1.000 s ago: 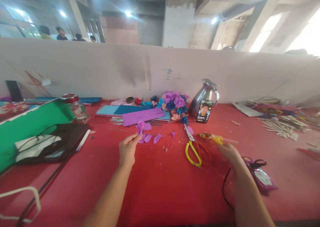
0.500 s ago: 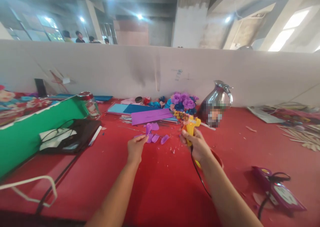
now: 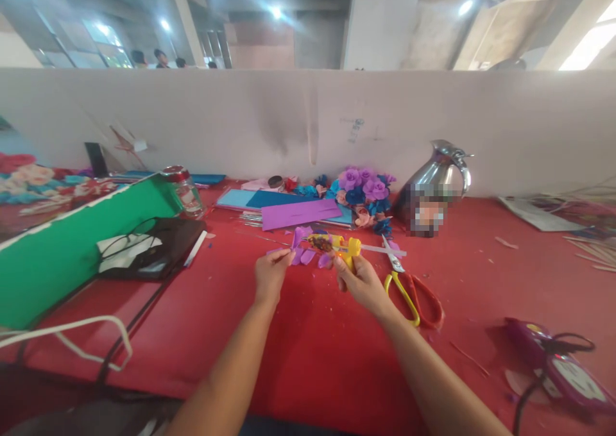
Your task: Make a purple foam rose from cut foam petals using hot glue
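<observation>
Between the thumb and fingers of my left hand [image 3: 273,272] is a purple paper petal [image 3: 299,236], held upright just above the red table. My right hand [image 3: 359,279] is wrapped round the grip of a yellow hot glue gun [image 3: 353,249], which lies level with a clear glue stick [image 3: 382,250] jutting from its back. Its dirty nozzle points left and is close to the petal; whether they touch I cannot tell. Several loose purple petals [image 3: 308,256] lie behind my hands. Scissors [image 3: 404,288] with one yellow and one red handle rest to the right of my right hand.
Purple paper strips [image 3: 301,213] lie on blue sheets [image 3: 235,198] at the back, beside paper flowers [image 3: 363,189]. A steel jug [image 3: 436,173] stands back right, a glass jar [image 3: 187,195] back left. A purple power strip [image 3: 561,365] sits at right, a green panel [image 3: 52,272] at left.
My right hand has brought the glue gun left and turned its nozzle toward the petal in my left hand. The scissors, mostly covered by my right arm before, now show.
</observation>
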`<state>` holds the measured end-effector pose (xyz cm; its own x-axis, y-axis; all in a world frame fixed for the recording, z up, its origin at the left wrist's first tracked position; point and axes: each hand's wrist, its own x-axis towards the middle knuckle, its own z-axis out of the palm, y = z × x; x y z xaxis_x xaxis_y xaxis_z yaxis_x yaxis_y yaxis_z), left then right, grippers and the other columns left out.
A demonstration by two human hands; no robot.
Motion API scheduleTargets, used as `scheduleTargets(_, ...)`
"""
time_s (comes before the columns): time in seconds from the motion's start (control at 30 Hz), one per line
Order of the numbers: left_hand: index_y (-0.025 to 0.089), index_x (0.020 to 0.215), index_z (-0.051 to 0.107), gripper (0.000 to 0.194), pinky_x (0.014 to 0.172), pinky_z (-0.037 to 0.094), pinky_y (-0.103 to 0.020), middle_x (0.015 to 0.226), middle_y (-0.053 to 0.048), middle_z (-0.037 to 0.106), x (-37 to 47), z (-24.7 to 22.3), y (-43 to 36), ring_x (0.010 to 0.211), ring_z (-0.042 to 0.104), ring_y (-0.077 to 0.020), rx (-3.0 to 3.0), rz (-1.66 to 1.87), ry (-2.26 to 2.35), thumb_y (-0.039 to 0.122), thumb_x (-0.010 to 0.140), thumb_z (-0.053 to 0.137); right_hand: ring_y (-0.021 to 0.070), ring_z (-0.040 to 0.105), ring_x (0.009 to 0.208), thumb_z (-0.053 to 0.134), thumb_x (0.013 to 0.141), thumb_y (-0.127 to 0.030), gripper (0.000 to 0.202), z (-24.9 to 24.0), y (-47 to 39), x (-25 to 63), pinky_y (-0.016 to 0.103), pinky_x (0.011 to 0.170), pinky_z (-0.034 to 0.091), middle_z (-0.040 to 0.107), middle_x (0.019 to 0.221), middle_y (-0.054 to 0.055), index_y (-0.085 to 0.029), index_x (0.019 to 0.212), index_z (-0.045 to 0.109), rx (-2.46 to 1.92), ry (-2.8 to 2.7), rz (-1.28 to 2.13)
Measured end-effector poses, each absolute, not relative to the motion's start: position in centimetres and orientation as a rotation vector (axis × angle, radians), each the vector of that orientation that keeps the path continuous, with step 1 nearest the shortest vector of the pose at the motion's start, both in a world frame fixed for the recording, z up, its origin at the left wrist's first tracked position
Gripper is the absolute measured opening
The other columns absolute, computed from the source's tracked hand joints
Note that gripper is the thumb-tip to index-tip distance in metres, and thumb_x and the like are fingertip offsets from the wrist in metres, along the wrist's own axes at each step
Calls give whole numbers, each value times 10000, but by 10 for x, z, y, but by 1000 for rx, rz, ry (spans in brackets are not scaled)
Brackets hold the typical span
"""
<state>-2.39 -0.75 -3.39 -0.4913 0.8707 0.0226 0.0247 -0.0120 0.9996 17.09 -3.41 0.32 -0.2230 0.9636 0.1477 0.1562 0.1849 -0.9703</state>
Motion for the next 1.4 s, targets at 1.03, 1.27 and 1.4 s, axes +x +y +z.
scheduleTargets(1.03, 201, 808, 772, 222, 816, 491, -351, 847, -79, 759, -30, -47, -6, 839, 685, -242, 1144, 1534, 1612, 319, 623, 735, 119, 472, 420, 432, 853, -556, 369, 2, -37, 169, 235, 448, 348, 482, 481, -45, -214, 715, 439, -1356, -1677, 1018)
scheduleTargets(1.27, 190, 799, 772, 228, 812, 487, -343, 836, -82, 759, -28, -44, -7, 843, 683, -245, 1114, 1539, 1605, 320, 617, 737, 132, 485, 447, 449, 852, -539, 348, 2, -36, 170, 239, 460, 332, 488, 493, -38, -217, 719, 433, -1402, -1718, 956)
scheduleTargets(1.4, 195, 793, 773, 226, 807, 488, -344, 815, -75, 758, -28, -42, -7, 832, 683, -245, 1105, 1552, 1609, 313, 604, 740, 132, 472, 451, 446, 851, -541, 352, 5, -37, 171, 241, 466, 322, 478, 489, -39, -218, 712, 434, -1387, -1729, 958)
